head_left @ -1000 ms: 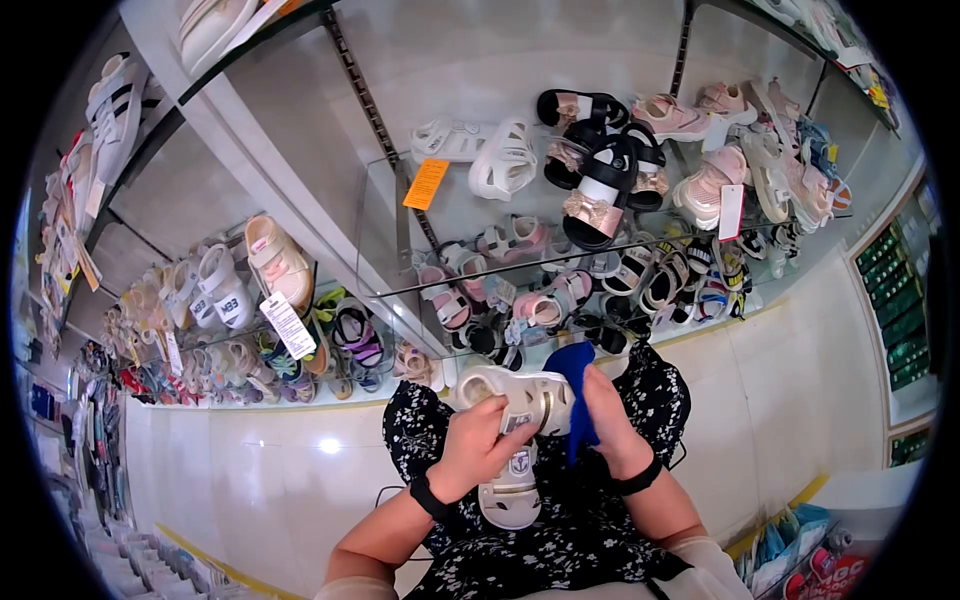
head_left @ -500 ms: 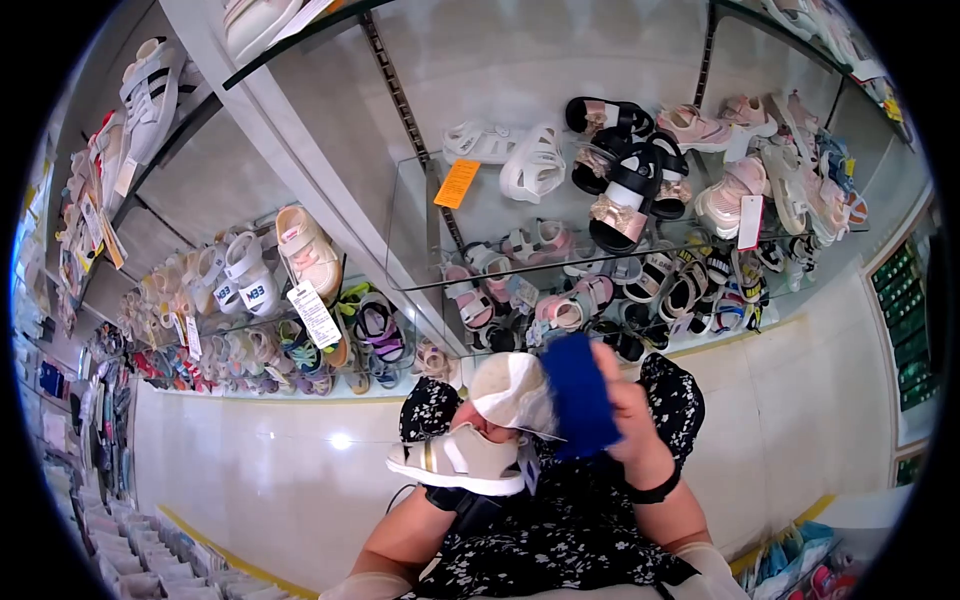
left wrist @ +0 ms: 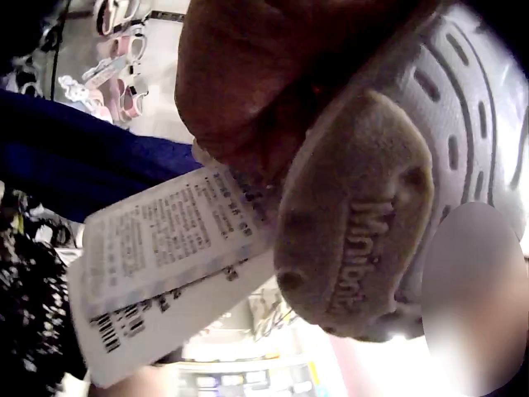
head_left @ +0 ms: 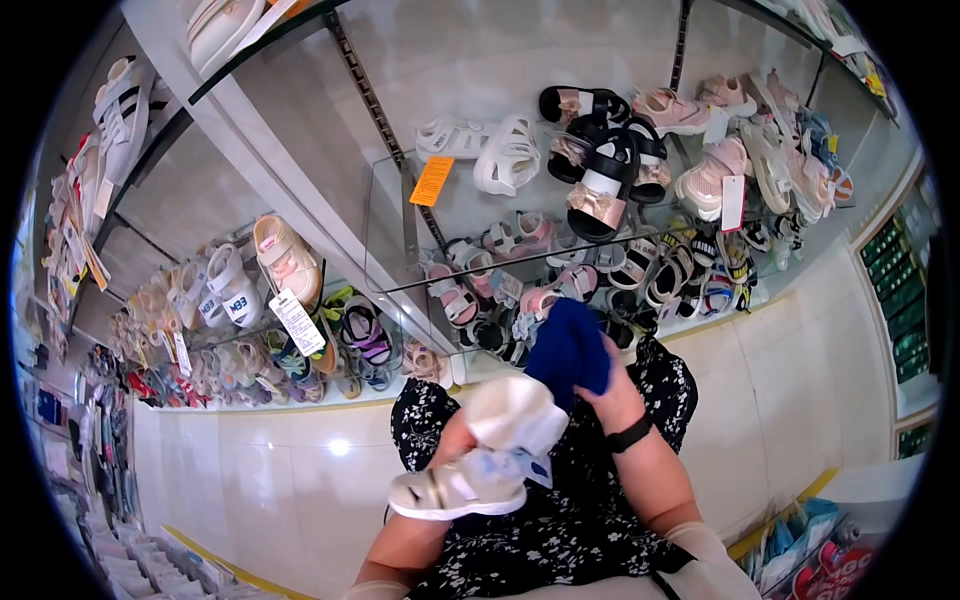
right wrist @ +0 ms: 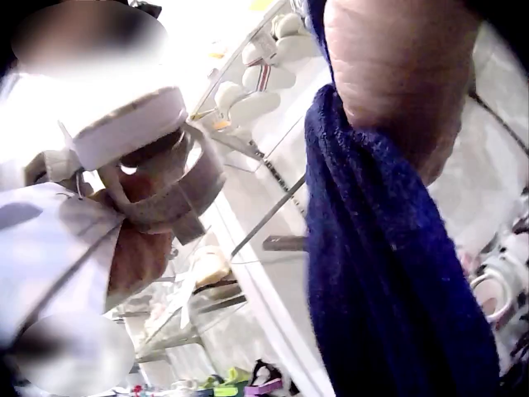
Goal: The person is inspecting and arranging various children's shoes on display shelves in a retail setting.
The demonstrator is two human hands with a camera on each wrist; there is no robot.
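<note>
Holding beige strap sandals (head_left: pixel 462 488) over the black floral garment (head_left: pixel 560 525), left grip (head_left: pixel 454 438) is curled round at least one, right grip (head_left: pixel 616 396) clasps navy cloth (head_left: pixel 560 350) above that garment; sandals probably light, firm-soled, soft-strapped, best held by the heel.

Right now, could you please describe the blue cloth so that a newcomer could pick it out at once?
Start at the black floral garment, low in the head view. Over it, the right hand holds the cloth, beside the pale sandals in the left hand. Unlike those sandals, it is limp, dark blue fabric without straps or soles.
</note>
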